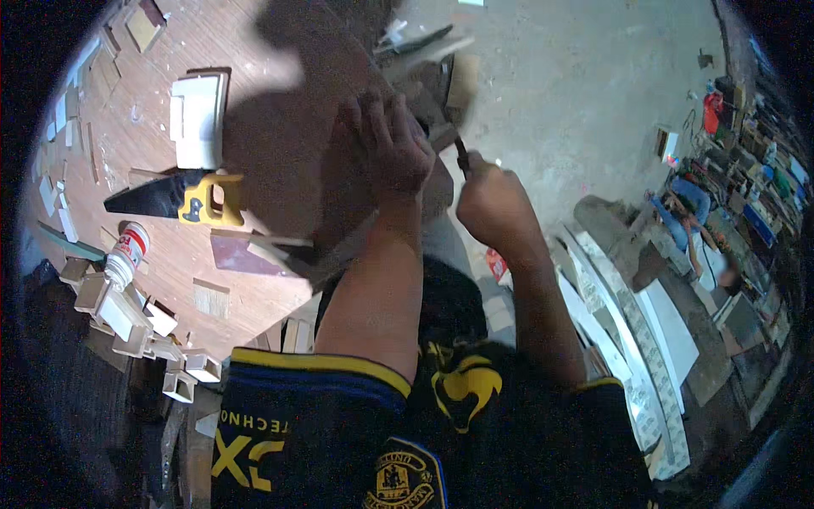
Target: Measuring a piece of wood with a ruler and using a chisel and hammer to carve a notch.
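Note:
My left hand point(395, 148) lies with its fingers stretched out near the right edge of a brown wooden work table point(280, 93). Deep shadow hides what is under its palm. Closed in a fist, my right hand point(498, 208) grips a tool with a slim dark handle point(462, 157), just off the table's edge. The far end of this tool is blurred, so I cannot tell its kind. Pale and dark wooden strips point(428, 47) stick out beyond my left fingers. A hand saw point(157, 197) with a yellow handle lies to the left on the table.
Left of my arms are a white box-like piece point(199, 123), a white bottle point(127, 254) with a red label and several wood offcuts point(182, 369). Long pale strips point(627, 322) lie on the floor at right. Farther right, another person point(695, 229) is near cluttered materials.

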A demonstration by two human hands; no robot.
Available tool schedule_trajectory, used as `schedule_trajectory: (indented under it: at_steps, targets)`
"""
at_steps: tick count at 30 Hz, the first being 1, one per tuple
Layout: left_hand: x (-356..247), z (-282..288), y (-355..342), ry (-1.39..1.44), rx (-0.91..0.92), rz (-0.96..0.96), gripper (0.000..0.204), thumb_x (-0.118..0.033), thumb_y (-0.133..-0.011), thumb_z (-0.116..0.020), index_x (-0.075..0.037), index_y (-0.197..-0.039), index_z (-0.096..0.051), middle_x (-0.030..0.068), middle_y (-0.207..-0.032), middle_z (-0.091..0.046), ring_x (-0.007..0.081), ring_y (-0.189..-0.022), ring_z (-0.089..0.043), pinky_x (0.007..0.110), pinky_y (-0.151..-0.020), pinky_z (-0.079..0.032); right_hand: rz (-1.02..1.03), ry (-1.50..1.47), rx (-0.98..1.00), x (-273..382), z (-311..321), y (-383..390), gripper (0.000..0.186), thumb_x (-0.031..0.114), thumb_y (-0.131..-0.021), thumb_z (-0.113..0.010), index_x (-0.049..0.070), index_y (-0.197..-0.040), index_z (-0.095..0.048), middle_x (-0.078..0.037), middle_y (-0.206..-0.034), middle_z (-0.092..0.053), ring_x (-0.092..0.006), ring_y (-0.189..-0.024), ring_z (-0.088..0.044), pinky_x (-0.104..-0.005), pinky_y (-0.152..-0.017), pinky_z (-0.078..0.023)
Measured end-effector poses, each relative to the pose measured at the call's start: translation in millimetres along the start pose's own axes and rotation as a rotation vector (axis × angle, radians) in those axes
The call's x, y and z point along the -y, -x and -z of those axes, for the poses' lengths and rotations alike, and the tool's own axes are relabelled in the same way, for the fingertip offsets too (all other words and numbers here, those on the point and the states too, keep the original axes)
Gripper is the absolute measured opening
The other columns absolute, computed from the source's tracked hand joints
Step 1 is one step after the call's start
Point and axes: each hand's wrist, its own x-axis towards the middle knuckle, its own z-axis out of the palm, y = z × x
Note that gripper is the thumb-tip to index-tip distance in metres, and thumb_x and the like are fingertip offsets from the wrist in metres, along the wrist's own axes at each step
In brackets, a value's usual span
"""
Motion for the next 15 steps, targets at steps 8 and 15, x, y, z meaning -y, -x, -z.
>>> schedule_trajectory:
  at_steps: [8,15]
  targets:
    - [8,-8,-2,0.047,-0.078,-0.042,0.041,-0.014,-0.078,-0.051,-0.001,-0.116,-0.056,0.0235,-0.127,-0.043,0.049,-0.125,-0.034,0.061,-0.106,-0.026,-0.17,-0.128,0.071,6,0,18,0.038,0.01,-0.083,-0.048,-0.008,-0.117,-0.05,-0.032,-0.093,-0.061,-0.0459,-0.09,-0.06,-0.0494,-0.079,-0.048]
    - [1,-12,-4,0.082,-0.125,-0.015,0.045,-0.01,-0.072,-0.05,-0.001,-0.116,-0.056,0.0239,-0.125,-0.045,0.0489,-0.126,-0.033,0.062,-0.106,-0.024,-0.155,-0.165,-0.052,8,-25,4,0.033,0.006,-0.079,-0.048,-0.006,-0.11,-0.054,-0.03,-0.088,-0.062,-0.0451,-0.086,-0.061,-0.0493,-0.075,-0.05]
